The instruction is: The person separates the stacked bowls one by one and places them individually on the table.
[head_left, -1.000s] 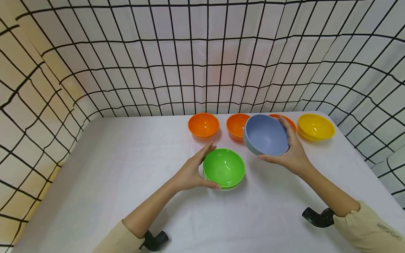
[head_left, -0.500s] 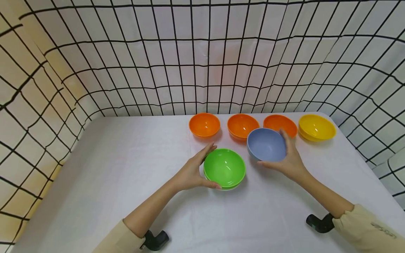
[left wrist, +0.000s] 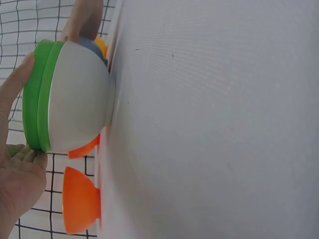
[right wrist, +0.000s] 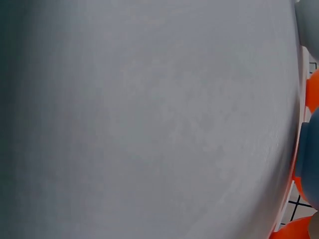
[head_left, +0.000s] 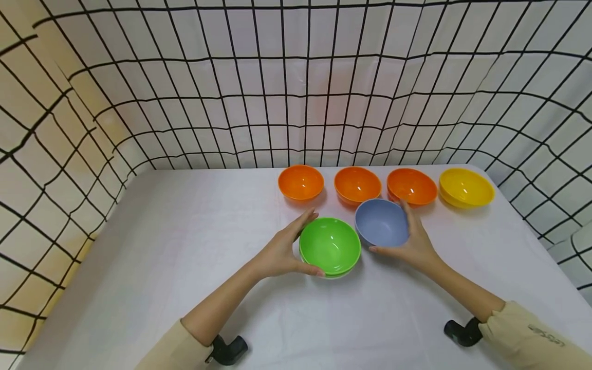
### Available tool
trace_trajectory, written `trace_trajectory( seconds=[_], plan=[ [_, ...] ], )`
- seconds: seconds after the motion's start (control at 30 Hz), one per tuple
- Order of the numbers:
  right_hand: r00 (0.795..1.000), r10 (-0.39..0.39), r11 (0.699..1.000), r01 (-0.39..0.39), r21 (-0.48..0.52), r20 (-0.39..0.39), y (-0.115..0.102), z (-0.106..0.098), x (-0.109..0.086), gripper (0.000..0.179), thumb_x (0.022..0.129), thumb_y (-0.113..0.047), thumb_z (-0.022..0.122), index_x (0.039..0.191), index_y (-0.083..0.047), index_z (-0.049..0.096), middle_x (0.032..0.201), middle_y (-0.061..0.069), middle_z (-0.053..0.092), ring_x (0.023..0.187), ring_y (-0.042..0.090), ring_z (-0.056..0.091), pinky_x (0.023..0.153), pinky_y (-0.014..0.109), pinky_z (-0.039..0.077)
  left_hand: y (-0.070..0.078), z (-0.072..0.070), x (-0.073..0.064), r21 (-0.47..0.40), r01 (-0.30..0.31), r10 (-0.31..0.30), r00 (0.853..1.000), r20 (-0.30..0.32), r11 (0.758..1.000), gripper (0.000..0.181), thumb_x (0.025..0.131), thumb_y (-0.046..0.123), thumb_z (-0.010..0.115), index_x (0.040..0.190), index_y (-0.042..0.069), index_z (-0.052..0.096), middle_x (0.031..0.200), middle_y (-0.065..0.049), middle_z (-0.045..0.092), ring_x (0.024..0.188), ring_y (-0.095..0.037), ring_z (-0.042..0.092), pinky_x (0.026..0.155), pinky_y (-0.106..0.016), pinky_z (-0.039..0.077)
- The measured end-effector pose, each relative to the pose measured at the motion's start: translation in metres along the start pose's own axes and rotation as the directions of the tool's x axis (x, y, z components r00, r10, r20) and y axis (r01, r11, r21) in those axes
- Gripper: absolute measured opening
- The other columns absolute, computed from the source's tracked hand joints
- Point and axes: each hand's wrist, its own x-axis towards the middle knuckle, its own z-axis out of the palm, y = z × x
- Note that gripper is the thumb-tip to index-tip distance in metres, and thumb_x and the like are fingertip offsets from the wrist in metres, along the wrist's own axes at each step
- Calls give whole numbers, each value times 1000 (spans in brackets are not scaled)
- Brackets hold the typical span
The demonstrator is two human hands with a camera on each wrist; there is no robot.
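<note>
My left hand (head_left: 284, 252) grips the rim of a green bowl (head_left: 329, 245), thumb at the front and fingers at the back. In the left wrist view two green rims (left wrist: 37, 97) are stacked over a white bowl (left wrist: 79, 99) that stands on the table. Right beside the stack, my right hand (head_left: 411, 244) holds a blue bowl (head_left: 381, 223) by its right side, between thumb and fingers. The right wrist view has part of the blue bowl (right wrist: 310, 159) at its right edge, its base at or close to the tabletop.
Along the table's back edge stand three orange bowls (head_left: 300, 183) and a yellow bowl (head_left: 466, 188). A black grid net (head_left: 300, 95) over white cloth walls the white table (head_left: 185, 231) in at the back and sides.
My right hand has lowered the blue bowl and brought it toward me and left, beside the green stack. The orange bowls behind it show more fully. My left hand keeps its place.
</note>
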Motion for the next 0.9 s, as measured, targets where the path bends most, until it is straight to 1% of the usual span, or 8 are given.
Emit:
trace_trajectory(
  seconds=[0.1, 0.17, 0.4, 0.63, 0.9],
  plan=[
    [1000, -26, 1000, 26, 1, -3, 0, 2, 0, 122, 58, -26, 87, 148, -7, 8, 144, 23, 24, 124, 44, 30, 94, 67, 32, -4, 1, 0, 0, -7, 7, 1000, -8, 1000, 121, 58, 28, 88, 149, 21, 10, 150, 0, 28, 136, -10, 27, 109, -32, 29],
    [1000, -30, 1000, 30, -5, 0, 0, 4, 0, 121, 58, -27, 88, 148, -7, 8, 144, 22, 24, 124, 44, 31, 94, 67, 32, -4, 1, -1, -1, -9, 9, 1000, -11, 1000, 121, 57, 29, 88, 149, 22, 10, 150, 1, 29, 136, -9, 27, 109, -31, 29],
    [999, -30, 999, 32, -31, 37, 2, 5, -1, 122, 58, -30, 87, 148, -7, 7, 147, 21, 21, 126, 44, 29, 94, 68, 32, -2, 1, -1, 16, 0, 1, 1000, -12, 1000, 121, 58, 29, 88, 149, 19, 10, 149, 2, 29, 136, -10, 28, 108, -30, 30],
    [997, -32, 998, 36, -52, 77, 0, 4, -1, 124, 60, -34, 86, 149, -12, 3, 148, 19, 18, 126, 43, 28, 94, 68, 31, -1, 0, -1, 18, 15, -14, 1000, -11, 1000, 120, 58, 28, 88, 149, 18, 12, 149, 2, 29, 136, -11, 28, 108, -31, 30],
    [996, -16, 998, 21, -52, 89, -2, 2, -1, 126, 59, -35, 87, 149, -13, 1, 148, 20, 17, 127, 43, 27, 95, 68, 31, -1, 1, -1, 20, 29, -29, 1000, -7, 999, 120, 58, 28, 88, 149, 18, 10, 150, 3, 28, 136, -9, 28, 108, -29, 29]
  ],
)
